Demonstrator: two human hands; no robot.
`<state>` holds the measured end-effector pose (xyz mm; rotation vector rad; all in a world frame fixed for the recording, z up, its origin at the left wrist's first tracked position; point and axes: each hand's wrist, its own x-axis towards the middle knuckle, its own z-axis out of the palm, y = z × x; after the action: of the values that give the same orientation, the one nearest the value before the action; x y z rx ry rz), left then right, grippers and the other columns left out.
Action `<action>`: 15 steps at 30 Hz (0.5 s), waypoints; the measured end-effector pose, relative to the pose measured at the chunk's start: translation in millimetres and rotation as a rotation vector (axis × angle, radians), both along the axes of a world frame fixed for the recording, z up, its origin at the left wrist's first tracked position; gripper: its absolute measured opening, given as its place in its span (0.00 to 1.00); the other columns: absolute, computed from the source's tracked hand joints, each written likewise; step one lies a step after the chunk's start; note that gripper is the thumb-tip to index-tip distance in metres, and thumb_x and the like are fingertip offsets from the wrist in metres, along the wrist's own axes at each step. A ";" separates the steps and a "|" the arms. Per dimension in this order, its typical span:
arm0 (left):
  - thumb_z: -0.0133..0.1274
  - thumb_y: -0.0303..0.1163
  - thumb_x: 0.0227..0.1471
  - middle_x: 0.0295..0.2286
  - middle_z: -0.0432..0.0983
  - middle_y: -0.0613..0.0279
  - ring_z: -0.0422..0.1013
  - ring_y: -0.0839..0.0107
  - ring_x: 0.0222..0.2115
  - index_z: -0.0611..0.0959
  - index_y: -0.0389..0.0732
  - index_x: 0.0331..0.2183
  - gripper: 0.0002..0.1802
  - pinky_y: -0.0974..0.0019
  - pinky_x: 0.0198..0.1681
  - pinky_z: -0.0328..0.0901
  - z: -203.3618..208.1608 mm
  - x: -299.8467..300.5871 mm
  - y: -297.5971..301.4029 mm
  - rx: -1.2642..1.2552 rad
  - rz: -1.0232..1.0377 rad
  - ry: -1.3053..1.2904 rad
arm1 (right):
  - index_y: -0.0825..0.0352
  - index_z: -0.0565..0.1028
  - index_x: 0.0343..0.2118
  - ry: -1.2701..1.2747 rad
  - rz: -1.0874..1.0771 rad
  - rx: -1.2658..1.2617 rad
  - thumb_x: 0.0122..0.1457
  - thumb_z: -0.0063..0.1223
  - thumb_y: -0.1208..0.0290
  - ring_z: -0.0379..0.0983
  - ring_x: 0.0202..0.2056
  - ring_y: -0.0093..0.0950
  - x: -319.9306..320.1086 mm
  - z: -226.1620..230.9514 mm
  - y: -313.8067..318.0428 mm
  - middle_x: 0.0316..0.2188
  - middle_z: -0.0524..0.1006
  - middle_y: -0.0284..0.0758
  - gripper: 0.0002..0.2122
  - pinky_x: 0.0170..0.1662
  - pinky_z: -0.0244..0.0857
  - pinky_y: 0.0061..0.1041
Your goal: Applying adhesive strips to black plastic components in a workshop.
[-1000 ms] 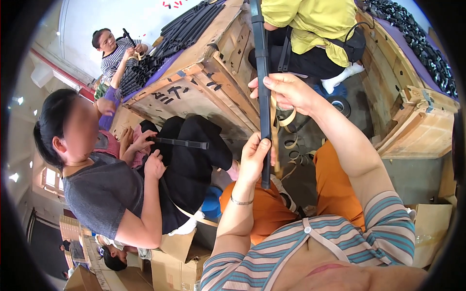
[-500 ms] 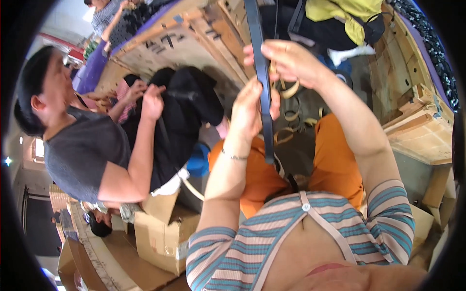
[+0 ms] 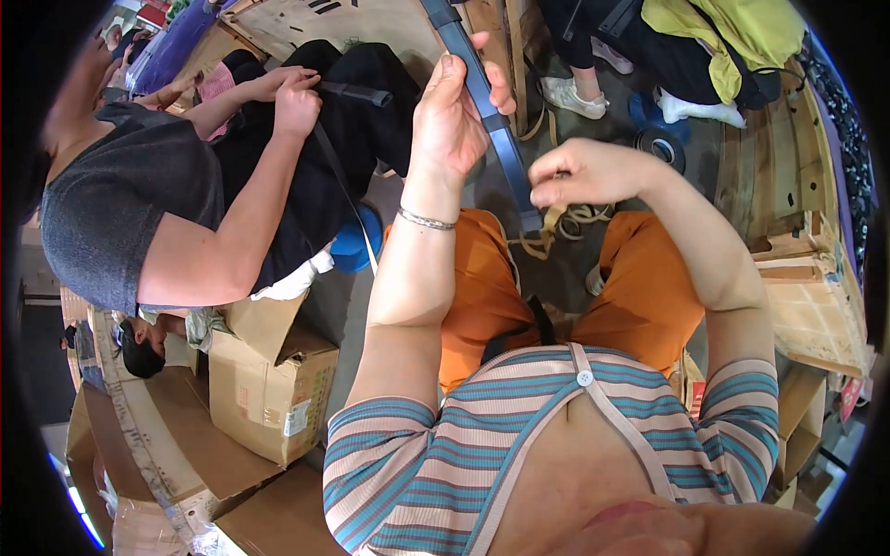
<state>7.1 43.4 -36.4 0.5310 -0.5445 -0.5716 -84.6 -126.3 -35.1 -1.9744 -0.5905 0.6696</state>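
My left hand (image 3: 450, 116) is raised and wrapped around a long, flat, dark blue-grey bar (image 3: 505, 153), which slants from the top of the view down toward my knees. Right of the bar's lower part, my right hand (image 3: 593, 173) has its thumb and fingers bent together in a pinch. A thin tan strip (image 3: 549, 227) hangs from just under those fingers, curling past the bar's lower end. Its upper end is partly hidden by the hand. The bar's top end runs out of the view.
To my left sits a person in a dark grey shirt (image 3: 139, 204), holding a similar dark bar (image 3: 357, 93). Loose tan curls (image 3: 584, 215) and a black tape roll (image 3: 660, 148) lie on the floor. A cardboard box (image 3: 269, 389) stands lower left; wooden crates (image 3: 797, 306) line the right.
My right hand has come off the bar and moved down and right. My left hand has gone up with the bar, which now tilts more. The view has shifted somewhat.
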 end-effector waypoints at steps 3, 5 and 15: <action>0.34 0.42 0.59 0.27 0.71 0.57 0.66 0.69 0.23 0.66 0.41 0.48 0.20 0.64 0.29 0.63 4.5 -3.4 -1.1 -0.044 -0.014 0.016 | 0.70 0.75 0.27 -0.027 -0.126 0.065 0.52 0.54 0.64 0.61 0.22 0.15 -8.8 -6.4 12.0 0.17 0.70 0.27 0.11 0.26 0.57 0.19; 0.29 0.46 0.59 0.28 0.72 0.56 0.68 0.67 0.26 0.65 0.43 0.50 0.23 0.62 0.30 0.64 7.0 -9.3 -2.4 0.035 0.044 0.006 | 0.70 0.74 0.26 -0.048 -0.155 0.044 0.52 0.54 0.64 0.60 0.22 0.15 -11.1 -7.5 12.5 0.17 0.69 0.27 0.11 0.26 0.57 0.19; 0.28 0.50 0.58 0.16 0.56 0.66 0.52 0.74 0.17 0.69 0.42 0.42 0.24 0.71 0.21 0.50 11.5 -26.3 -5.0 0.060 -0.116 0.066 | 0.69 0.75 0.26 -0.134 -0.161 -0.051 0.50 0.56 0.67 0.64 0.22 0.15 -19.6 8.4 11.0 0.18 0.73 0.30 0.09 0.27 0.59 0.19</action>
<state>-19.2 38.4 -24.9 0.5382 -0.4993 -0.7153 -104.2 -115.3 -26.7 -2.1005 -0.4915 0.4602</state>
